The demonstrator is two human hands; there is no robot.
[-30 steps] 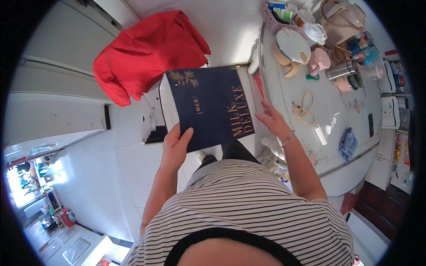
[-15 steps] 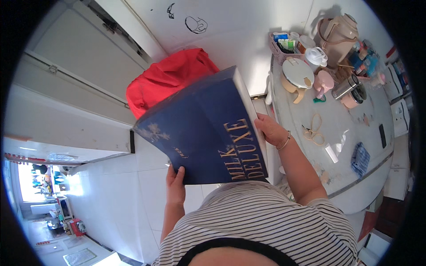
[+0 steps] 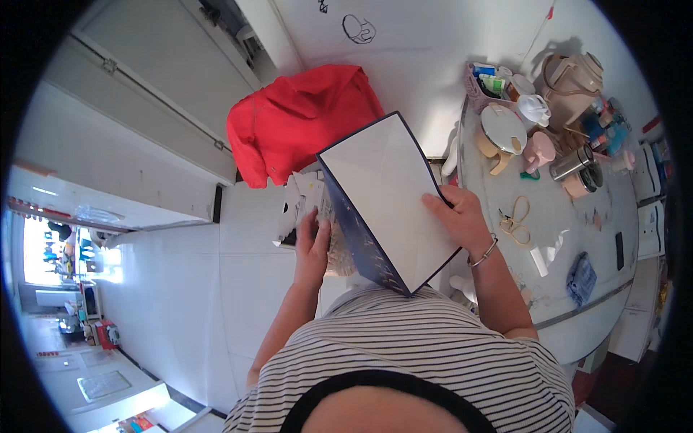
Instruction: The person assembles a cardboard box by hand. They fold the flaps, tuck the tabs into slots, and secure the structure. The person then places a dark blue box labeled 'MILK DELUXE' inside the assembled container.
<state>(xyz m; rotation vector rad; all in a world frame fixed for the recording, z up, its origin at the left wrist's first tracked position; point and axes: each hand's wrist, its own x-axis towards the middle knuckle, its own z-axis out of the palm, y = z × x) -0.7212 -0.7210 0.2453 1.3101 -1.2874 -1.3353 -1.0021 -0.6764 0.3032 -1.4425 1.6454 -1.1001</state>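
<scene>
– Gripped by the right hand [image 3: 462,219], what can be seen?

– A dark blue box [image 3: 393,195] is held by its right edge, with the thumb laid over the white face and the fingers hidden behind. It is tilted, and its white face is turned upward, just left of the grip. Pale lettering is shown on its dark side, below and left of the grip.

– And by the left hand [image 3: 312,249]?

– Whether anything is held there cannot be told. Its fingers are raised beside some crumpled white packaging [image 3: 309,193], well left of the right hand's grip; contact cannot be made out.

– What is found past the box?

– Beyond the grip, toward the far left, a heap of red cloth [image 3: 303,115] is seen.

– And to the right of the grip?

– A round table [image 3: 556,198] is set there. Nearest the grip, a yellow looped item [image 3: 515,222] is laid on it; farther right, a folded blue cloth [image 3: 581,280] and a flat black object [image 3: 619,251]. Beyond the grip, a white-lidded jug [image 3: 503,130], a pink cup [image 3: 538,150] and a metal flask [image 3: 572,162] are grouped.
</scene>
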